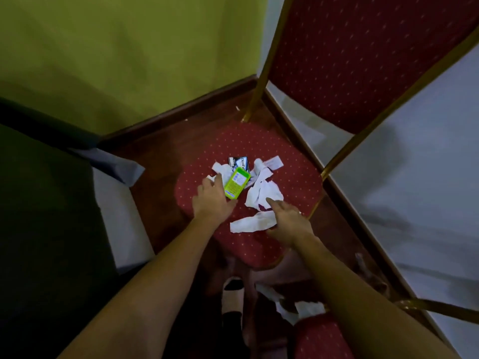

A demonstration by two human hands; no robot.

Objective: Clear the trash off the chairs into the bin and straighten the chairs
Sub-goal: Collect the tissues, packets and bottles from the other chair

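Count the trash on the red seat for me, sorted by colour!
Green: 1, the box
Dark: 1, the wrapper
White: about 5 paper scraps, overlapping, so the count is rough
Total: about 7

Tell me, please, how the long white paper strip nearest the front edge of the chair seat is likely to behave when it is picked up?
The paper strip looks thin and crumpled, so it will probably hang limp and weigh almost nothing. Its ragged edges suggest it tears easily. Lying loose on the fabric seat beside the right hand, it would likely slide or bunch if pushed.

Chair back (363, 60) blocks right; seat front seemingly open
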